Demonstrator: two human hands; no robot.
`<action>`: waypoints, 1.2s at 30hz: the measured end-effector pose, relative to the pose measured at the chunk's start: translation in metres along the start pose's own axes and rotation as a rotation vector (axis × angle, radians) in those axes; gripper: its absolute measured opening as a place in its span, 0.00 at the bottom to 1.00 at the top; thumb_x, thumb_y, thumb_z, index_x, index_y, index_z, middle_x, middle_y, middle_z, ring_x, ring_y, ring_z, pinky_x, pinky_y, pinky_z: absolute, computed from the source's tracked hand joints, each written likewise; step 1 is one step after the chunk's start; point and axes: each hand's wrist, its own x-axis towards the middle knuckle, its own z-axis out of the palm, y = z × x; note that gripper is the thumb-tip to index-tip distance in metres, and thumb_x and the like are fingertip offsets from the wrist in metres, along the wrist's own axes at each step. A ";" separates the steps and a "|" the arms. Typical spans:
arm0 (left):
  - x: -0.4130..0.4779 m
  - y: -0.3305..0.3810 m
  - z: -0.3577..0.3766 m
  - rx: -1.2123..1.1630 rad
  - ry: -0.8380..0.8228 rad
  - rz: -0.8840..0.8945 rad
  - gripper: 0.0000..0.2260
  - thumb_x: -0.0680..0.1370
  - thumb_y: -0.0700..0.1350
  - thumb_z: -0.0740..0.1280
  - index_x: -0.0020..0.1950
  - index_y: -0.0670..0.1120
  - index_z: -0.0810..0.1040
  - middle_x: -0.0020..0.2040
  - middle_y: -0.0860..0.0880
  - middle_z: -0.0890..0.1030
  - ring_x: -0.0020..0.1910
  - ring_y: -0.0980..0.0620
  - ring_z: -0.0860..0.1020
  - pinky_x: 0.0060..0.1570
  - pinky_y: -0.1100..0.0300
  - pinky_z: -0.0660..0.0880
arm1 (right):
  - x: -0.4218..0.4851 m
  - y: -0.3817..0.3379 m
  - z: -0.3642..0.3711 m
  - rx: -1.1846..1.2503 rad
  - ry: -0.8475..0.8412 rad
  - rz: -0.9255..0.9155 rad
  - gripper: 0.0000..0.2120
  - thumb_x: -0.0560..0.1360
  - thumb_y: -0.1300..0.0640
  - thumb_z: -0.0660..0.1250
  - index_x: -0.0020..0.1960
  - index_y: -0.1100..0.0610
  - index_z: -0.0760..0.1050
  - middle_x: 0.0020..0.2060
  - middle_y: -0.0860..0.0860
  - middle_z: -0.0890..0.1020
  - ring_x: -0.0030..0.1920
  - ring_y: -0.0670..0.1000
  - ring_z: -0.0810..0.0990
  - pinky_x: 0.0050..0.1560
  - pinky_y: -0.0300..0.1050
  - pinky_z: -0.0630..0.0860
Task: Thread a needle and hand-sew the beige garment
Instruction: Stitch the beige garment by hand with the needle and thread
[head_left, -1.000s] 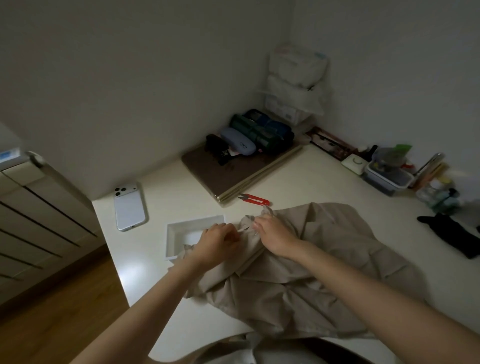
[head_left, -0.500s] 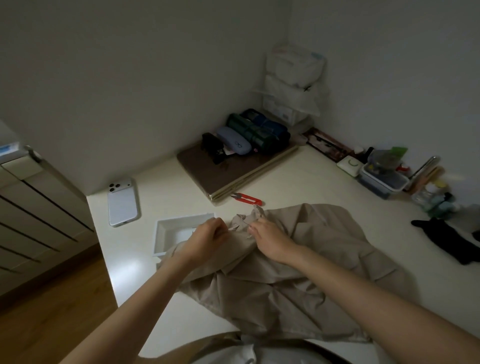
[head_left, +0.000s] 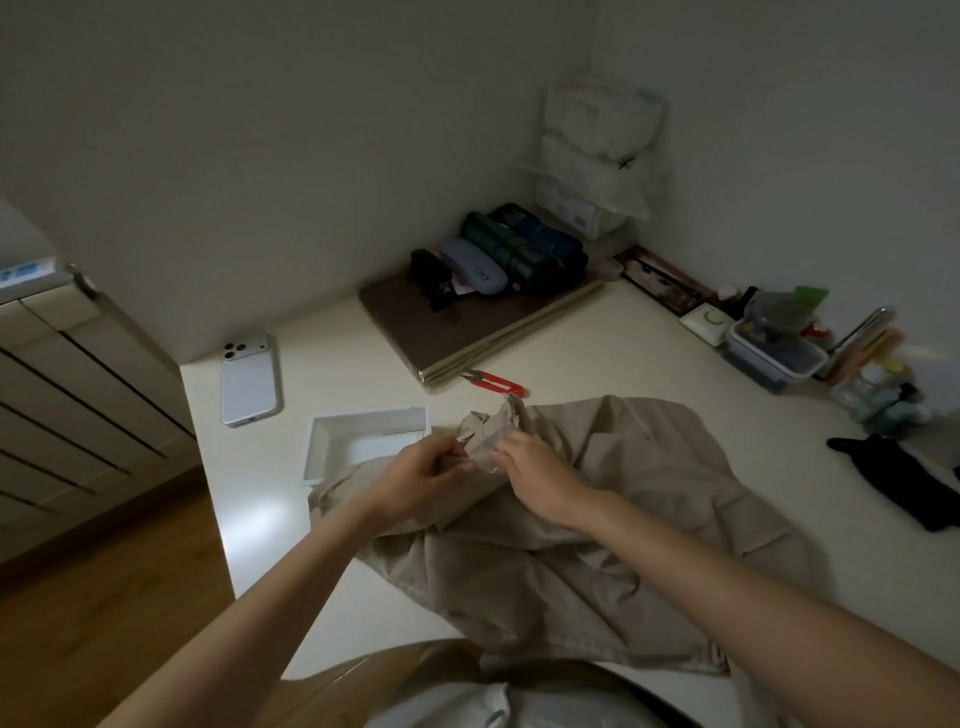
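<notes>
both grips are closed on cloth here: our left hand (head_left: 421, 478) has its fingers curled round a gathered bit of the beige garment (head_left: 623, 525), and our right hand (head_left: 540, 478) pinches the same crumpled bunch from the other side. the two hands are nearly touching, with the bunch lifted a little between them. we can't make out a needle or thread in either grip, it's too dim and small to tell, so our guess is we're hunting for the spot to mend and the threading isn't done yet. the rest of the garment lies spread over the desk (head_left: 597, 343), long axis running from that bunched end at the far left down to the near right, where it hangs off the desk edge toward our lap. the bunched end points away from us at the red snips (head_left: 496, 383) just beyond it. what could go wrong: the cloth's left edge lies over a corner of the white tray (head_left: 363, 414), so a tug could drag it, and pushing the bunch forward could shove the snips. in this light we could also grab the wrong fold.
</notes>
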 end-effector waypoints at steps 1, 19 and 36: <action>-0.002 0.001 0.001 -0.003 0.011 0.006 0.08 0.79 0.48 0.65 0.50 0.44 0.77 0.46 0.49 0.79 0.46 0.51 0.75 0.46 0.61 0.71 | -0.001 0.000 0.001 0.004 -0.004 -0.006 0.13 0.82 0.59 0.54 0.52 0.62 0.76 0.54 0.57 0.76 0.53 0.55 0.75 0.54 0.44 0.69; -0.027 0.001 -0.008 -0.051 0.222 -0.008 0.06 0.79 0.49 0.64 0.43 0.54 0.77 0.46 0.52 0.76 0.47 0.56 0.73 0.47 0.64 0.70 | -0.005 -0.022 -0.005 0.168 -0.024 -0.046 0.12 0.83 0.57 0.55 0.45 0.50 0.74 0.37 0.40 0.74 0.38 0.39 0.71 0.43 0.34 0.65; -0.041 0.008 -0.013 -0.542 0.229 0.017 0.08 0.80 0.40 0.62 0.42 0.43 0.76 0.36 0.49 0.75 0.34 0.60 0.72 0.34 0.69 0.68 | -0.009 -0.033 -0.009 0.242 -0.075 -0.038 0.03 0.82 0.58 0.54 0.53 0.55 0.66 0.50 0.58 0.77 0.46 0.56 0.81 0.44 0.51 0.82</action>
